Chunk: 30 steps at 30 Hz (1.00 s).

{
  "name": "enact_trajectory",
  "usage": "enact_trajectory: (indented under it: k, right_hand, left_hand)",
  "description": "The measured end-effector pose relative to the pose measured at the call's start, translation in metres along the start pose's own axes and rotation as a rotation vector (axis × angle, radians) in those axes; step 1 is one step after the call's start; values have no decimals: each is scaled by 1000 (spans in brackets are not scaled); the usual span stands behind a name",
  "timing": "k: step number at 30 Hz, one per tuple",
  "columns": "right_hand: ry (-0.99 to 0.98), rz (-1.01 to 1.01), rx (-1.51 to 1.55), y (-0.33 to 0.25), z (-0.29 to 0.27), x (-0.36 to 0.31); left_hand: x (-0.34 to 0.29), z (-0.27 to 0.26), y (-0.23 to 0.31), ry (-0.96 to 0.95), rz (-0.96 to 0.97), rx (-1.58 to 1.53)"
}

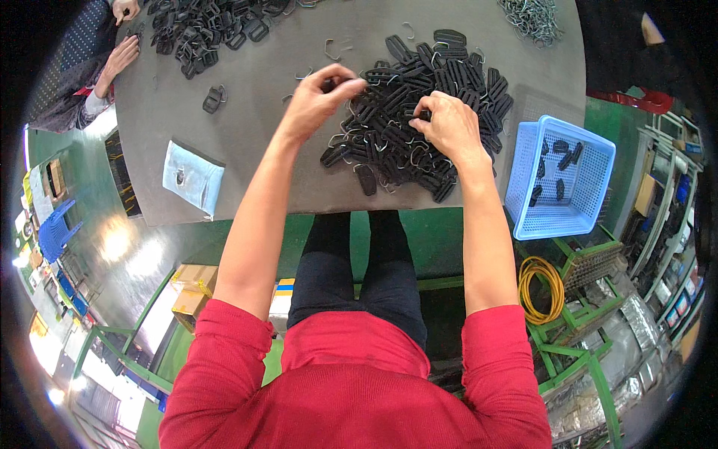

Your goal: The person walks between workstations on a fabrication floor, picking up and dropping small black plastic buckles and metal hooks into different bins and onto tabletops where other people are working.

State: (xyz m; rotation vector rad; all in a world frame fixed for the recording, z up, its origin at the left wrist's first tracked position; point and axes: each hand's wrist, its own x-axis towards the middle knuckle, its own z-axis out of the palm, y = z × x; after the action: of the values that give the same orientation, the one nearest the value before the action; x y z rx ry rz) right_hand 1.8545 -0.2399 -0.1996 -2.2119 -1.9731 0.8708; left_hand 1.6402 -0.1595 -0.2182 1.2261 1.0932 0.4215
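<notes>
A heap of black plastic buckle pieces (381, 112), several with bent metal wire hooks, lies on the grey table (262, 142) in front of me. At the heap's left edge is my left hand (321, 97); its fingers are curled toward the thumb, with something dark and hard to make out in the grasp. My right hand (449, 127) is over the right-centre of the heap, fingers bent in against the thumb. What lies in its pinch is hidden and blends with the black pieces behind. Loose wire hooks (331, 51) lie just beyond my left hand.
A blue plastic basket (523, 187) at the table's right edge holds several black pieces. Black buckles (213, 30) and a pile of metal hooks (532, 19) lie farther back. A light-blue packet (193, 178) lies left. A co-worker's hands (121, 56) rest at the far left.
</notes>
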Motion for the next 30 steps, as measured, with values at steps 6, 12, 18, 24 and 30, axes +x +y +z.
enact_trajectory:
  k: [6, 12, 18, 24, 30]
  right_hand:
    - [196, 148, 625, 16, -9, 5]
    - [198, 344, 1108, 39, 0, -2]
    - [35, 230, 1841, 20, -14, 3]
    - [59, 313, 564, 6, -13, 94]
    - [67, 224, -55, -14, -1, 119]
  left_hand:
    - [-5, -9, -10, 23, -8, -1029]
    - [9, 21, -22, 137, -64, 85]
    - [-3, 43, -24, 255, 77, 733]
    - [1, 9, -18, 22, -133, 34]
    - [5, -9, -6, -128, -138, -825]
